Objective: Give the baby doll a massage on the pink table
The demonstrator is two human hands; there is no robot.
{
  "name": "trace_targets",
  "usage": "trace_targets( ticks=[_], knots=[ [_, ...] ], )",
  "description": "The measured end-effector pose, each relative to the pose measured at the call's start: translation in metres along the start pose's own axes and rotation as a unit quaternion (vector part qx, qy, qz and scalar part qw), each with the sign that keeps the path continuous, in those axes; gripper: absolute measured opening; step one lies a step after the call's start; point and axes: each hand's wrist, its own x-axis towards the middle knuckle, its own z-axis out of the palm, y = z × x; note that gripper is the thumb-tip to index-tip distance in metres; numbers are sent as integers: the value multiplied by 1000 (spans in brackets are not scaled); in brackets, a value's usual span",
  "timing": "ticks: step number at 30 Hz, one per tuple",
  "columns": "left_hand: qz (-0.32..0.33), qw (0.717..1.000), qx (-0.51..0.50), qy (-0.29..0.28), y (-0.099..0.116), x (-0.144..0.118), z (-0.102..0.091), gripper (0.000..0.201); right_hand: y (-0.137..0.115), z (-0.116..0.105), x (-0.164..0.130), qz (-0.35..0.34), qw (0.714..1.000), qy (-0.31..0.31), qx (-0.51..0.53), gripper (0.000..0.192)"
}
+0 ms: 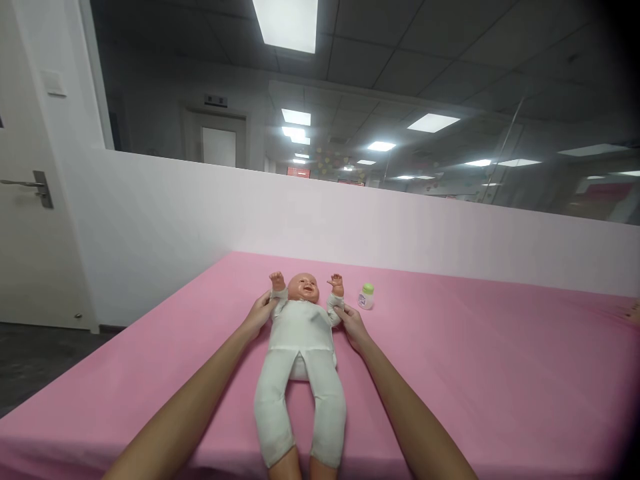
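Note:
A baby doll with a cloth body in white lies on its back, its head toward the wall and its feet at the near edge. Both its arms are raised beside the head. My left hand is closed round the doll's arm at the left of the picture, just below the plastic hand. On the other side, my right hand grips the doll's other sleeved arm between thumb and fingers. A small clear bottle with a green cap stands a little beyond my right hand, untouched.
The doll lies on a pink-covered table set against a low white wall with a window above it. At the far left is a door with a metal handle. A person's hand shows dimly at the right edge.

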Motion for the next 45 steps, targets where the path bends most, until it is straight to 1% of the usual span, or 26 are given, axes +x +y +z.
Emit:
trace_targets(
  ticks=[4, 6, 11, 14, 16, 19, 21, 25, 28, 31, 36, 38, 42, 45],
  knots=[
    [-55, 998, 4, 6, -6, 2, -3, 60, -1, 2, 0, 27, 999, 25, 3, 48],
    [-65, 998, 7, 12, -8, 2, -5, 61, -1, 2, 0, 28, 999, 24, 10, 47],
    [-3, 1000, -15, 16, -2, 1, -3, 47, 2, -1, 1, -6, 1000, -1, 21, 44],
    [-5, 1000, -3, 5, 0, 0, -1, 45, 3, -1, 2, -3, 1000, -5, 17, 44],
    [-14, 1000, 1, -1, -3, 1, -3, 48, 3, -1, 2, 7, 1000, 2, 13, 43],
    [-46, 999, 14, 9, -8, 2, -6, 55, 2, 1, 2, 25, 999, 24, 12, 45],
    [-52, 998, 17, 11, -9, 3, -7, 56, 1, 1, 2, 23, 999, 27, 12, 45],
    [3, 1000, -15, 3, -3, 2, -4, 49, 2, -1, 2, -7, 1000, 6, 14, 44],
    [15, 1000, -9, -3, -1, 2, -2, 45, 3, -2, 2, -5, 1000, -2, 13, 43],
    [-5, 1000, -4, -7, -5, 3, -3, 49, 2, -1, 2, 11, 1000, 12, 9, 42],
    [-76, 997, 19, 18, -14, 5, -8, 59, -2, 2, 1, 31, 999, 32, 11, 46],
    [-64, 998, 10, 16, -13, 5, -8, 57, -2, 2, 0, 20, 999, 29, 14, 45],
    [4, 1000, -25, 3, -4, 3, -4, 44, 0, 0, 0, -11, 1000, 16, 17, 40],
    [16, 1000, -26, 6, 0, 2, -2, 39, 0, -1, 0, -6, 1000, 1, 18, 38]
  ],
)
